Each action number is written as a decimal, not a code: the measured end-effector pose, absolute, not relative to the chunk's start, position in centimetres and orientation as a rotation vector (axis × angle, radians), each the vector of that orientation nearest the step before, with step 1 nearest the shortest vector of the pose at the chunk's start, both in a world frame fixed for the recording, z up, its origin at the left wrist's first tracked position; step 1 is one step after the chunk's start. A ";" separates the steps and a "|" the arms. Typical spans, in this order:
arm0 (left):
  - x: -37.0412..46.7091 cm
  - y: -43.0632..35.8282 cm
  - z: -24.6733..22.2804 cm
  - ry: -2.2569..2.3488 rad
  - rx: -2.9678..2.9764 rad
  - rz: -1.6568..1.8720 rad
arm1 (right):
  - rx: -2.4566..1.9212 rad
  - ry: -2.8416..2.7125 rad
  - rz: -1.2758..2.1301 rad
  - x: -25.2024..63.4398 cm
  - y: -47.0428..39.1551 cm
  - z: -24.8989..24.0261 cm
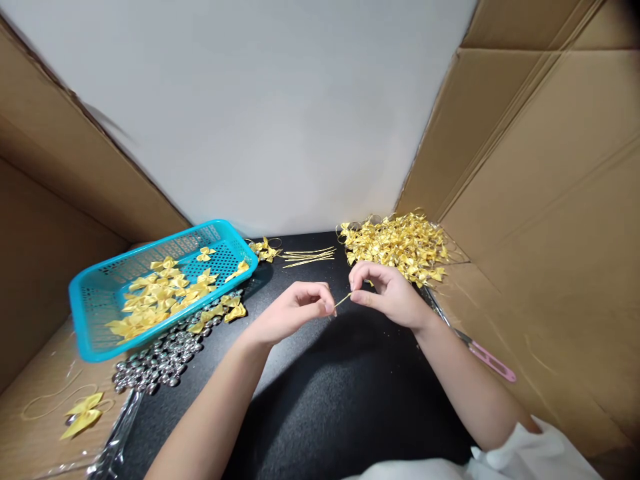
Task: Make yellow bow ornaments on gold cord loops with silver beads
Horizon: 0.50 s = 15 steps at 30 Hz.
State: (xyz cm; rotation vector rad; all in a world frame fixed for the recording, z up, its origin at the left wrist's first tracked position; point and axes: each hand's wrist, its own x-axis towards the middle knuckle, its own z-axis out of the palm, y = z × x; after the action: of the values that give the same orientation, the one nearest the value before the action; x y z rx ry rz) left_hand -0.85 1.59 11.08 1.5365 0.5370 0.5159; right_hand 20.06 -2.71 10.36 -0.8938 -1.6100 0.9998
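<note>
Between my two hands a short gold cord (343, 300) is stretched, held above the black tabletop (320, 373). My left hand (306, 305) pinches one end between thumb and fingers. The other end is pinched by my right hand (383, 293), its remaining fingers curled. Just beyond the hands lie several straight gold cords (307, 256) in a loose bundle. A large heap of gold ribbon bows (397, 243) with thin loops sits behind my right hand.
At left a turquoise plastic basket (80, 313) holds gold bows (160, 297). Silvery beads (160, 360) lie along its near side. A finished-looking bow with cord (85, 415) rests on cardboard. A pink-handled cutter (493, 362) lies at right. Cardboard walls (545, 173) flank both sides.
</note>
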 end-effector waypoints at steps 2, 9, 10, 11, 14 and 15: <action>-0.8 1.6 11.1 0.540 1.532 0.520 | -0.886 -1.602 1.006 20.2 -2.7 10.4; -0.9 1.5 11.1 0.544 1.524 0.518 | -0.883 -1.579 1.031 20.4 -2.6 10.5; -1.0 1.5 11.1 0.545 1.522 0.519 | -0.882 -1.578 1.031 20.5 -2.6 10.4; -1.0 1.5 11.1 0.543 1.519 0.520 | -0.881 -1.577 1.030 20.6 -2.6 10.4; -0.9 1.5 11.2 0.535 1.516 0.524 | -0.867 -1.589 1.023 20.8 -2.6 10.3; -0.9 1.5 11.2 0.534 1.516 0.526 | -0.863 -1.598 1.022 20.9 -2.7 10.3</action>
State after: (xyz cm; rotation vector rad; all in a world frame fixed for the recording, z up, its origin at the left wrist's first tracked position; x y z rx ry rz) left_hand -0.94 1.49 11.17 1.5162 0.5341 0.5263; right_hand 20.85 -2.68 10.29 -0.8628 -1.5982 1.0218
